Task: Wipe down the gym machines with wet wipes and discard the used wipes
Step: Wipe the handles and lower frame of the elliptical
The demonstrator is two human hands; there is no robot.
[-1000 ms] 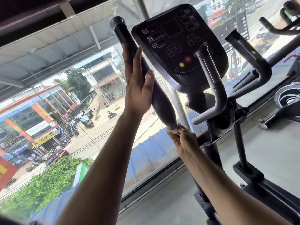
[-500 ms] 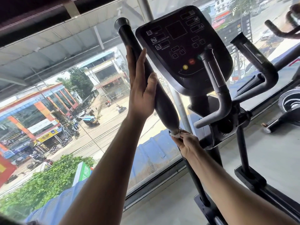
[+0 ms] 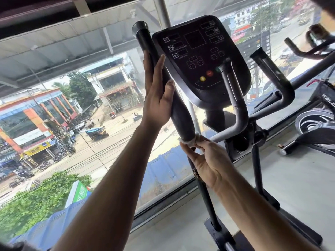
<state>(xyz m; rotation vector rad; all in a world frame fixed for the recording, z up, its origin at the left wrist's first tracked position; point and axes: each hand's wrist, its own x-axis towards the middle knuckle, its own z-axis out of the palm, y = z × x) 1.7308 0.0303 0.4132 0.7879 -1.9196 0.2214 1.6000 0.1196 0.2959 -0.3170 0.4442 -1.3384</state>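
An elliptical machine stands before me with a black console [image 3: 201, 60] and a long black left handle [image 3: 179, 116]. My left hand [image 3: 157, 98] rests flat against the handle's left side, fingers straight, thumb on its front. My right hand [image 3: 204, 160] pinches a small white wet wipe [image 3: 188, 141] wrapped around the lower end of the handle's foam grip. Most of the wipe is hidden between fingers and handle.
The grey inner handlebar [image 3: 235, 105] and the black right handle [image 3: 272, 77] lie right of the console. An exercise bike [image 3: 319, 124] stands at far right on the grey floor [image 3: 299, 178]. A large window [image 3: 72, 124] over a street fills the left.
My right hand with the wipe has stayed at the bottom end of the grip, turning slightly around it. My left hand keeps resting on the handle. The view has shifted a little.
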